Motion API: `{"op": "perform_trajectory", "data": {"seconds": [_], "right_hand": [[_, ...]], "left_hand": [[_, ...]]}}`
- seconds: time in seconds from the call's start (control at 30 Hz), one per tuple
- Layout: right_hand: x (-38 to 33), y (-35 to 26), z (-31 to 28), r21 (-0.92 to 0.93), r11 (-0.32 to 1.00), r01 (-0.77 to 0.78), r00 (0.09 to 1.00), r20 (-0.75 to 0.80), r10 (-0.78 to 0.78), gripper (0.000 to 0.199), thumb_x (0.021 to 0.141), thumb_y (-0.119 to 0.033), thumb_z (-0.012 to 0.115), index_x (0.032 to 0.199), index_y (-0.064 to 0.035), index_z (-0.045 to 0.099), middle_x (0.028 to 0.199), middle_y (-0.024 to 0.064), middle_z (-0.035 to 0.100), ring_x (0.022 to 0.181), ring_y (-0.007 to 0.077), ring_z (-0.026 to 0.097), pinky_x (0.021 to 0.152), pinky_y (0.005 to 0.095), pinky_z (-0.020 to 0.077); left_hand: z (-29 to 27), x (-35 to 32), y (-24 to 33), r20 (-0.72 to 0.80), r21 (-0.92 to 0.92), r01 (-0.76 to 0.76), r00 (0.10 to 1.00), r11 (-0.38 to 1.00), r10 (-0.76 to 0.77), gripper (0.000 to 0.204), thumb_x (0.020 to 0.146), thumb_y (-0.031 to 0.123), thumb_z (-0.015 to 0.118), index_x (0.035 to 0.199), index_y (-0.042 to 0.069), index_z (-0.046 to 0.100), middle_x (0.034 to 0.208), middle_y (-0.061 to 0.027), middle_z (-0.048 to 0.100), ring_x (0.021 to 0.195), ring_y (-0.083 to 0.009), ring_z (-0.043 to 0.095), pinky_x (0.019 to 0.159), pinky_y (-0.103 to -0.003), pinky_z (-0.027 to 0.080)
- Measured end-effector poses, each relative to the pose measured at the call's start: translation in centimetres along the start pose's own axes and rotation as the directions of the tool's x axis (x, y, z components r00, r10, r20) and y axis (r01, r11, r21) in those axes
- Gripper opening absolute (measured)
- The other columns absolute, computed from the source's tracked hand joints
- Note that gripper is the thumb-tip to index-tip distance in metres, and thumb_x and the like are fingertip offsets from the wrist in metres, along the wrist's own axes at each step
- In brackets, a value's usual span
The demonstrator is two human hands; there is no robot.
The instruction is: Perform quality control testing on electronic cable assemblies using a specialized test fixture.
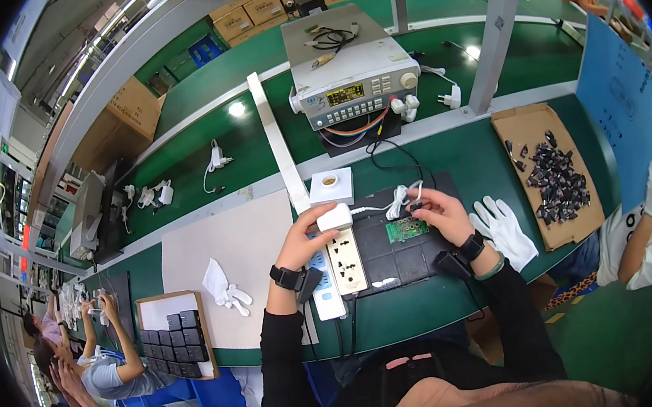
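Note:
My left hand grips a white power adapter at the far end of a cream socket strip; whether its pins are in a socket is hidden. From the adapter a white cable, tied in a bundle, runs right to my right hand. The fingers of that hand are closed on the cable's end, by a small dark connector. A green circuit board lies just below, on a black mat. Behind the adapter stands a white block with a round brass-coloured centre.
A bench instrument with a lit display stands behind the mat. At right lie a white glove and a cardboard tray of small black parts. Another glove and a tray of black blocks are left. Other people sit either side.

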State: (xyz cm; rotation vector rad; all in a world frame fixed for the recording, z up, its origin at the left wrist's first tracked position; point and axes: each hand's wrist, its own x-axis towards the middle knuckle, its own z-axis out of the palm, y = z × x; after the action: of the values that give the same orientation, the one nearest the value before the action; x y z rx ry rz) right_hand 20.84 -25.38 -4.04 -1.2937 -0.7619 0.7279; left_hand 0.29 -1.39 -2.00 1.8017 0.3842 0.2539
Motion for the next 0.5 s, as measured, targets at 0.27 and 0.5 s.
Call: {"op": "perform_trajectory", "data": {"seconds": [0.27, 0.5], "right_hand": [[0.2, -0.7, -0.5, -0.123, 0.992, 0.001, 0.999, 0.054, 0.005, 0.034, 0.088, -0.002, 0.058, 0.122, -0.0039, 0.056, 0.104, 0.0030, 0.068, 0.075, 0.0047, 0.054, 0.072, 0.0207, 0.0457], [-0.3, -1.4, -0.2, -0.285, 0.958, 0.007, 0.993, 0.112, 0.026, 0.032, 0.087, 0.000, 0.055, 0.118, -0.0040, 0.057, 0.100, 0.0025, 0.069, 0.072, 0.0054, 0.055, 0.071, 0.0212, 0.0456]], "left_hand": [[-0.1, 0.2, 0.1, -0.010, 0.034, -0.029, 1.000, 0.999, 0.030, 0.053, 0.079, 0.009, 0.071, 0.130, 0.010, 0.056, 0.130, -0.0088, 0.053, 0.117, -0.0196, 0.053, 0.099, -0.031, 0.042], [0.2, -0.2, 0.0, -0.008, 0.039, -0.018, 1.000, 0.999, 0.018, 0.053, 0.079, 0.010, 0.071, 0.129, 0.010, 0.056, 0.130, -0.0086, 0.053, 0.117, -0.0192, 0.052, 0.099, -0.031, 0.042]]}}
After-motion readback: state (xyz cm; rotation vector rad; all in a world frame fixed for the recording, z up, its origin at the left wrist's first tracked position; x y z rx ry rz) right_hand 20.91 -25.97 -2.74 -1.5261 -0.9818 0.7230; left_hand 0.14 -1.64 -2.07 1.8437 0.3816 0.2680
